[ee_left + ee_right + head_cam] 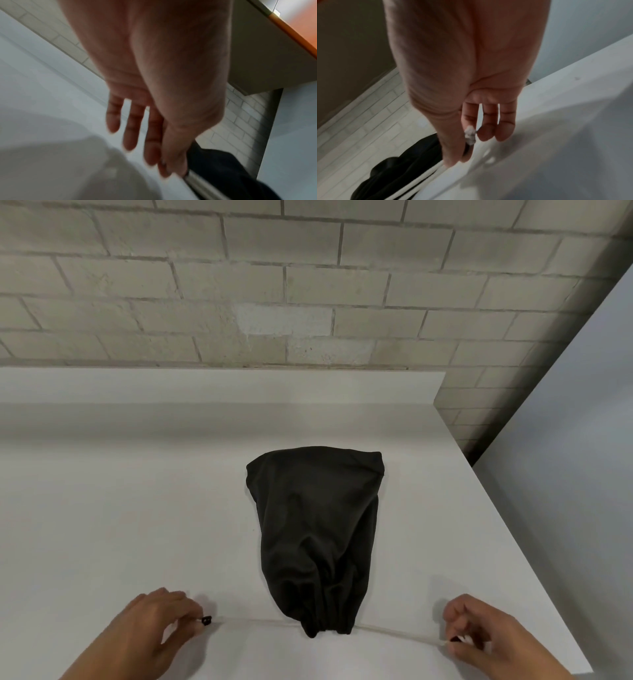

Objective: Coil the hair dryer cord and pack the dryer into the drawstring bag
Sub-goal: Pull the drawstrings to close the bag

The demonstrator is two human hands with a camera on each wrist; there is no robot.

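The black drawstring bag [315,525] lies bulging on the white table [120,508], its gathered mouth facing me. The hair dryer and its cord are out of sight. A white drawstring [253,620] runs out of the mouth to both sides. My left hand [200,623] pinches the left end by a small black stopper [206,620]; the left wrist view shows the left hand [171,173] holding the string [200,185] beside the bag [223,169]. My right hand [452,642] pinches the right end; the right wrist view shows the right hand [453,161], the string [423,180] and its frayed tip [469,135].
A pale brick wall [308,285] stands behind the table. The table's right edge [513,525] runs close to the bag and my right hand, with a grey panel [582,440] beyond it. Bare tabletop spreads to the left of the bag.
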